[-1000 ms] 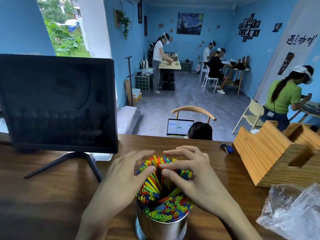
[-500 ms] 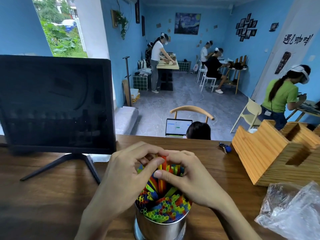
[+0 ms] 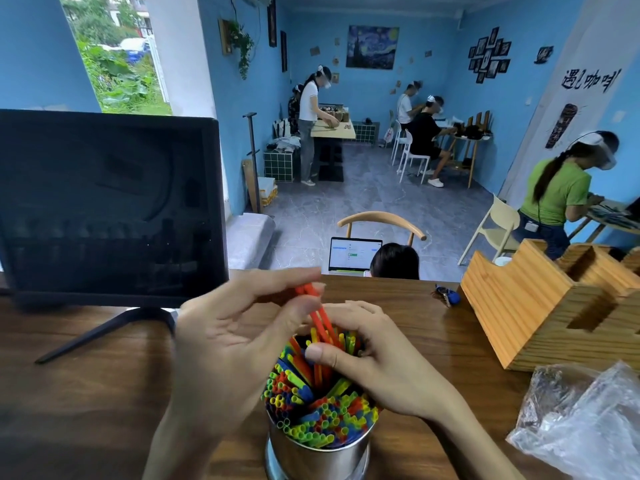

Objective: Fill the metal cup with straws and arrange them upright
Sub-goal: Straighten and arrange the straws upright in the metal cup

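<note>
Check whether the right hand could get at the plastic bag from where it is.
Probably yes. The right hand rests on the straws in the metal cup; bare table lies between it and the plastic bag.

Our left hand (image 3: 235,344) now lifts away from the bundle, pinching a few orange straws (image 3: 317,315) higher than before. Our right hand (image 3: 377,368) sinks lower over the cup (image 3: 318,459).

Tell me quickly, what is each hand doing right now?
Left hand: pinching a few orange straws, raised above the bundle.
Right hand: fingers curled around the straws in the metal cup.
</note>
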The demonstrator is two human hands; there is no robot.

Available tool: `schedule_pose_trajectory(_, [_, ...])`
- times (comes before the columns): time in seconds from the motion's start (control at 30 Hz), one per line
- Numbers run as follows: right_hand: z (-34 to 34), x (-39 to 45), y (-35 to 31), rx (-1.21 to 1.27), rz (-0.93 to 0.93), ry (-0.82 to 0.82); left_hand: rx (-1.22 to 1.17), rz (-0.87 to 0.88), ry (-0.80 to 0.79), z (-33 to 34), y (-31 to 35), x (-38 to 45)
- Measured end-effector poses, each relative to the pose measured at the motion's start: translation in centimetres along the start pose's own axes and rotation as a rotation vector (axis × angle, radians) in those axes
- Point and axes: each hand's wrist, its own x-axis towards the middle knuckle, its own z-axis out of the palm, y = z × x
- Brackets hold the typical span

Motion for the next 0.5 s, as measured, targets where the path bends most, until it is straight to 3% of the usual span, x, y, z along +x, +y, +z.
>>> schedule_pose_trajectory(0.17, [0.2, -0.4, -0.1, 0.202, -0.075, 0.173, -0.263, -0.054, 0.371, -1.1, 0.3, 0.6])
schedule_pose_trajectory(0.27, [-0.2, -0.7, -0.5, 0.394, -0.082, 0.291, -0.374, -0.156, 0.493, -1.8, -0.5, 0.9])
schedule_pose_trajectory(0.4, [-1.3, -1.1, -1.5, 0.708, -0.119, 0.395, -0.436, -0.347, 0.451, -1.9, -1.5, 0.6])
schedule_pose_trajectory(0.5, [-2.0, -0.7, -1.5, 0.904, -0.1, 0.523, -0.468, -0.474, 0.196, -2.6, -2.2, 0.2])
